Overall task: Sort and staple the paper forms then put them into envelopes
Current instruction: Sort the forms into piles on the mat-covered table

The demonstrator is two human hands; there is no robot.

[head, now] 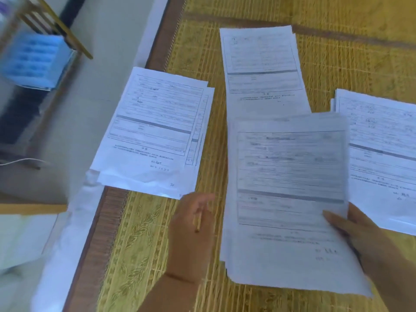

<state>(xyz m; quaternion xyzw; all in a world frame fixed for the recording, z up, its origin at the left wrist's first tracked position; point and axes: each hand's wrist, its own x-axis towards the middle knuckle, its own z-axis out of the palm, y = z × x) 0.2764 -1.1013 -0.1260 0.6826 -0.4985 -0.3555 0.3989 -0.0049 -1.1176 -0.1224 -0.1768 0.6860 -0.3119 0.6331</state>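
Three piles of printed paper forms lie on a woven bamboo mat (139,244): a left pile (153,127), a far middle pile (263,64) and a right pile (382,143). My right hand (364,239) grips a blurred stack of forms (288,188) at its lower right edge, thumb on top, lifted over the mat's middle. My left hand (191,224) hovers just below the left pile's near right corner. Its fingers look relaxed and hold nothing. No stapler or envelope is in view.
The mat's brown border (94,221) runs diagonally on the left, with white bedding (65,233) beside it. On the floor beyond stand a blue box (33,59) and a wooden frame (56,25). A white cable (20,162) lies at the far left.
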